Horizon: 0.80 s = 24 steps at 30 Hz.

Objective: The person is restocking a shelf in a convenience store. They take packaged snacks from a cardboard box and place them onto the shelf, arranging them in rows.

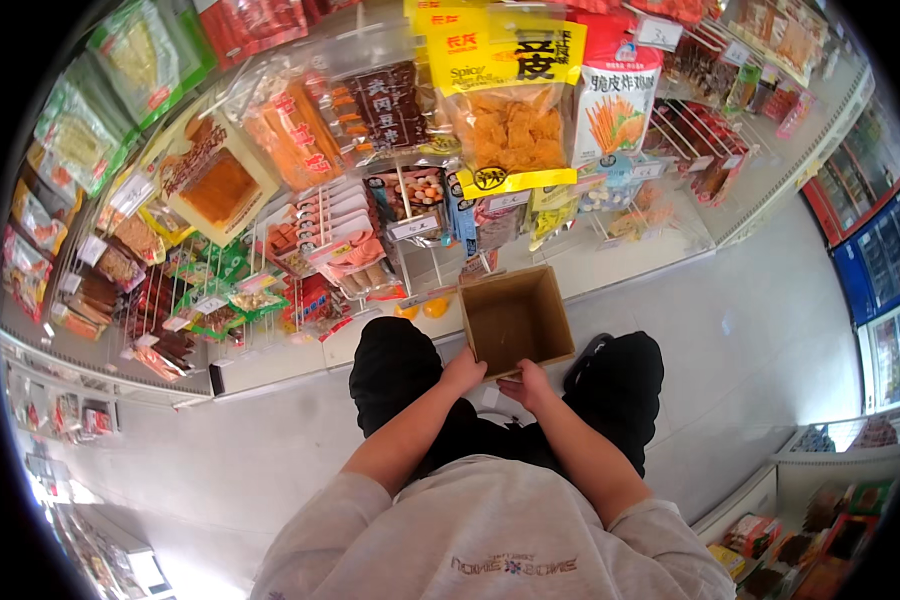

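An open cardboard box (pixel 521 319), with nothing visible inside, is held between my knees, close to the foot of a shop display. My left hand (pixel 463 371) grips its near left corner. My right hand (pixel 525 384) holds the near edge, fingers at the rim. Beyond the box hang snack packets on hooks: a large yellow packet with a clear window (pixel 514 120), a red and white snack packet (pixel 616 105) to its right, and clear packets of orange sticks (pixel 292 139) to its left. Pink packets (pixel 352 247) hang lower down.
The display's white base ledge (pixel 630 270) runs just past the box, with two orange round things (pixel 424 307) by it. Metal hooks with price tags stick out above. Glass-door coolers (pixel 870 202) stand at the right, and a low shelf with packets (pixel 754 534) is at the lower right.
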Each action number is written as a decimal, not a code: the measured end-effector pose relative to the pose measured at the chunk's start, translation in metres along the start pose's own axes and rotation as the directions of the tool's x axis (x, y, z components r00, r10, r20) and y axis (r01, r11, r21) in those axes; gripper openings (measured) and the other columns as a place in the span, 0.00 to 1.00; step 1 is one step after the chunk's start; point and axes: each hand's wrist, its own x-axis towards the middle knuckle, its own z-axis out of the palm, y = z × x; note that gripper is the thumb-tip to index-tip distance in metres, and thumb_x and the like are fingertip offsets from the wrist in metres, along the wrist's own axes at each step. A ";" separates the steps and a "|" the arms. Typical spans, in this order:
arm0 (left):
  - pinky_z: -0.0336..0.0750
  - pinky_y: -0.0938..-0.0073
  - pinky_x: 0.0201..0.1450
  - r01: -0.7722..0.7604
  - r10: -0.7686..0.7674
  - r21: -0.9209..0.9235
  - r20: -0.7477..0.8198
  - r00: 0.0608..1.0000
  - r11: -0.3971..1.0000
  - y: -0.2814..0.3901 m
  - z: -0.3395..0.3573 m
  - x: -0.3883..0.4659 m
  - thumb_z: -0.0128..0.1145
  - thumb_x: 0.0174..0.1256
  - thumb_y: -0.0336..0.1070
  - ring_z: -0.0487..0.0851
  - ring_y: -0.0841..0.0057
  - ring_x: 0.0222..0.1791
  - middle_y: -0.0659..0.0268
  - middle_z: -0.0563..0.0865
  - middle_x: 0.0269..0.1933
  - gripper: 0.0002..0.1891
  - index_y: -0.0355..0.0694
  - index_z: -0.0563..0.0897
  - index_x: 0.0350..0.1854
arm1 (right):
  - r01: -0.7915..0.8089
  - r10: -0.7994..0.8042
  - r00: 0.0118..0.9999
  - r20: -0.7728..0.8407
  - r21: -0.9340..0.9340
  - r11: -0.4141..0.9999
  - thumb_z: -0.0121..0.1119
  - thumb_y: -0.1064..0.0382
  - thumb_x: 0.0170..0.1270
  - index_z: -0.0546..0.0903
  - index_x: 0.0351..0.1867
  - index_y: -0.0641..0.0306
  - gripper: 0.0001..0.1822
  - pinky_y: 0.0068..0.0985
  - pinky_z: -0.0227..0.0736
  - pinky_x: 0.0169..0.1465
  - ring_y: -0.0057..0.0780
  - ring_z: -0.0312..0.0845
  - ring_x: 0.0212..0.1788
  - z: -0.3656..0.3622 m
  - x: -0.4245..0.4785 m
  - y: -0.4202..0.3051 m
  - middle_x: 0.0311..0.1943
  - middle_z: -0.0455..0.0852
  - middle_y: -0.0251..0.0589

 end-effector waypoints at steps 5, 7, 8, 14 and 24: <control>0.74 0.59 0.52 -0.034 0.037 -0.058 0.048 0.998 0.998 -0.010 0.005 0.008 0.52 0.55 0.38 0.80 0.49 0.47 0.43 0.82 0.45 0.27 0.34 0.68 0.58 | -0.003 0.006 1.000 0.022 -0.134 0.991 0.44 0.55 0.64 0.63 0.57 0.64 0.23 0.48 0.68 0.57 0.55 0.74 0.53 -0.005 -0.002 -0.010 0.48 0.76 0.56; 0.74 0.59 0.52 -0.020 0.023 -0.077 0.031 0.999 0.997 -0.026 0.019 0.018 0.54 0.55 0.39 0.80 0.48 0.48 0.43 0.80 0.48 0.27 0.34 0.68 0.58 | 0.005 0.002 0.999 0.042 -0.147 0.989 0.43 0.55 0.64 0.63 0.56 0.64 0.22 0.48 0.67 0.58 0.56 0.74 0.53 -0.007 0.003 -0.009 0.50 0.75 0.56; 0.74 0.58 0.52 -0.010 0.012 -0.087 0.021 1.000 0.996 -0.032 0.026 0.022 0.54 0.55 0.39 0.79 0.48 0.48 0.43 0.80 0.50 0.27 0.34 0.68 0.58 | 0.006 0.003 0.998 0.055 -0.156 0.988 0.43 0.55 0.64 0.63 0.56 0.65 0.22 0.48 0.67 0.58 0.56 0.74 0.53 -0.008 0.006 -0.008 0.50 0.75 0.56; 0.72 0.57 0.55 -0.319 0.300 0.058 -0.531 0.793 0.946 0.019 0.005 0.014 0.54 0.59 0.35 0.73 0.47 0.55 0.46 0.73 0.55 0.25 0.34 0.68 0.59 | -0.005 0.007 0.997 0.082 -0.031 1.000 0.40 0.56 0.65 0.63 0.57 0.67 0.23 0.47 0.64 0.61 0.57 0.71 0.57 -0.006 0.013 -0.008 0.55 0.72 0.57; 0.72 0.61 0.53 -0.512 0.267 -0.121 -0.739 0.619 0.851 0.103 -0.100 0.098 0.60 0.59 0.41 0.77 0.51 0.50 0.45 0.79 0.48 0.30 0.33 0.67 0.61 | -0.003 0.010 0.994 0.107 -0.068 0.998 0.43 0.54 0.66 0.62 0.59 0.63 0.24 0.47 0.68 0.57 0.57 0.74 0.54 -0.014 0.019 0.000 0.52 0.73 0.54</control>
